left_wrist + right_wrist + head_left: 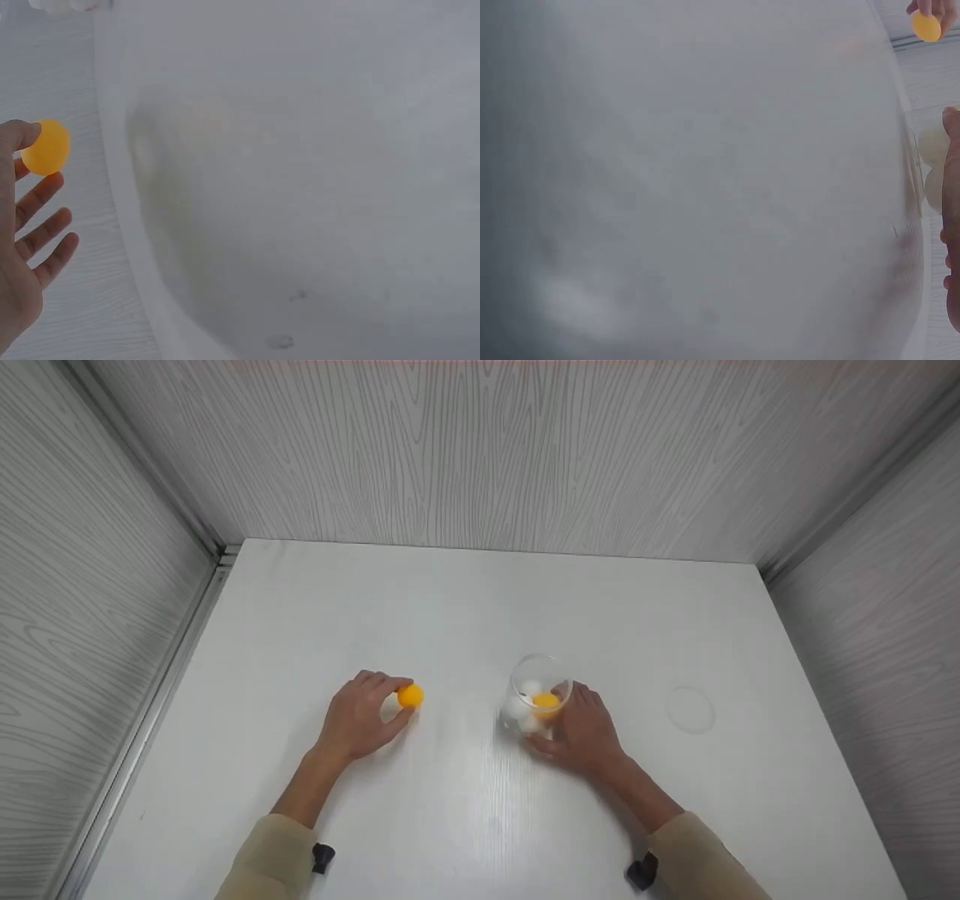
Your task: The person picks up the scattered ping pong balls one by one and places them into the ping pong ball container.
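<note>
My left hand [361,714] pinches an orange ping-pong ball [410,696] between thumb and fingertip, left of the middle of the table. In the left wrist view the same ball [46,148] shows, with the other fingers of the left hand [26,255] spread loosely. Curled round the right side of a clear round container [516,679] is my right hand [586,729]. Its top rim is uncovered. Several white balls [517,707] and one orange ball [546,703] lie inside. The right wrist view catches the right hand [952,202] only at its edge.
A thin clear disc or ring [690,709], perhaps a lid, lies flat on the white table [420,607] to the right of the container. Wood-grain panels [480,457] enclose the table at the back and both sides.
</note>
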The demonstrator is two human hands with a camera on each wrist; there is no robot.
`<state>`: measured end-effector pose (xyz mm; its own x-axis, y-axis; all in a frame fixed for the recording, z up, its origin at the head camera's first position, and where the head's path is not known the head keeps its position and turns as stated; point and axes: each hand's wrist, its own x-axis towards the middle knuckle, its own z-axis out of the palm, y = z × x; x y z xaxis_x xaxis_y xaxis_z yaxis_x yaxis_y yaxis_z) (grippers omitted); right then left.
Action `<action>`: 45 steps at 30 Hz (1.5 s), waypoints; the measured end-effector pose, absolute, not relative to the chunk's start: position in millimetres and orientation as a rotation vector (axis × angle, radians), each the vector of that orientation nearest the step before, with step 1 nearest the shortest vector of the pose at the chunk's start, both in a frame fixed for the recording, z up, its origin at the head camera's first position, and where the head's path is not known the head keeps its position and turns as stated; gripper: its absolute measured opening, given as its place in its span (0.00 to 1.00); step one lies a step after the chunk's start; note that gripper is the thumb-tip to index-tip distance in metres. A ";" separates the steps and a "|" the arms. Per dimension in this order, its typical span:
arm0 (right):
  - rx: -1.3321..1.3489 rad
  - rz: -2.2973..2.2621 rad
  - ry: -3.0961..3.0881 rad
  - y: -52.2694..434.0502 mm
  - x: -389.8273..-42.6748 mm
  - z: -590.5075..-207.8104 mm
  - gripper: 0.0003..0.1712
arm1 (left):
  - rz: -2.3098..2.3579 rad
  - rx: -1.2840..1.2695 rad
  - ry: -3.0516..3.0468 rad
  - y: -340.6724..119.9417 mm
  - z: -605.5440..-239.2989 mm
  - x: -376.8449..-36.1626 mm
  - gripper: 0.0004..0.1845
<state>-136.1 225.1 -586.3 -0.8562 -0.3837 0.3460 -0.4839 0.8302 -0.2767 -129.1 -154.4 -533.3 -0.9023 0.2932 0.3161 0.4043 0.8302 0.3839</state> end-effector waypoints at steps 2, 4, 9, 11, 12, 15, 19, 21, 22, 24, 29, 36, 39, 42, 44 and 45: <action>0.662 0.521 -2.736 225.4 -136.3 -586.6 0.42 | -0.667 -0.546 -2.762 -149.9 -531.8 -128.7 0.19; 0.665 0.526 -2.738 225.9 -136.6 -586.7 0.42 | -0.676 -0.554 -2.754 -145.6 -530.4 -128.4 0.19; 0.661 0.518 -2.753 227.1 -137.5 -586.5 0.43 | -0.699 -0.591 -2.721 -135.1 -527.2 -129.3 0.19; 0.656 0.514 -2.761 227.1 -137.4 -585.6 0.44 | -0.712 -0.613 -2.701 -131.0 -525.0 -129.5 0.19; 0.656 0.510 -2.767 227.1 -137.2 -585.0 0.44 | -0.721 -0.625 -2.687 -129.1 -524.2 -129.8 0.19; 0.658 0.510 -2.778 227.2 -136.5 -584.1 0.45 | -0.737 -0.652 -2.657 -122.9 -521.1 -129.8 0.18; 0.657 0.515 -2.787 227.6 -136.1 -584.8 0.46 | -0.732 -0.688 -2.636 -114.0 -516.0 -129.9 0.18; 0.655 0.521 -2.789 227.6 -135.9 -584.7 0.46 | -0.721 -0.705 -2.629 -109.6 -512.4 -130.2 0.18; 0.653 0.522 -2.791 227.5 -135.9 -584.7 0.46 | -0.717 -0.714 -2.625 -107.4 -510.4 -130.4 0.18; 0.650 0.522 -2.795 227.4 -135.8 -584.4 0.46 | -0.707 -0.732 -2.615 -103.2 -506.6 -131.0 0.18; 0.640 0.506 -2.807 226.2 -135.3 -583.3 0.46 | -0.682 -0.782 -2.580 -93.3 -497.7 -133.6 0.18; 0.619 0.506 -2.833 224.4 -134.2 -580.4 0.47 | -0.669 -0.822 -2.519 -82.2 -486.0 -137.2 0.18; 0.616 0.497 -2.835 224.1 -134.3 -579.8 0.47 | -0.648 -0.837 -2.487 -77.0 -480.3 -138.9 0.17; 0.623 0.482 -2.827 224.1 -134.7 -580.0 0.46 | -0.633 -0.852 -2.458 -71.2 -473.9 -140.3 0.18; 0.627 0.478 -2.816 224.1 -135.2 -580.4 0.45 | -0.641 -0.859 -2.444 -67.0 -470.1 -141.4 0.18; 0.628 0.478 -2.812 224.0 -135.2 -580.5 0.44 | -0.648 -0.862 -2.437 -64.9 -468.2 -141.8 0.18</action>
<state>-135.2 224.0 -580.5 -0.8844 -0.3734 0.2802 -0.4450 0.8556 -0.2645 -141.8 -64.9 -468.2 -0.6909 0.4472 0.5680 0.6703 0.6906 0.2716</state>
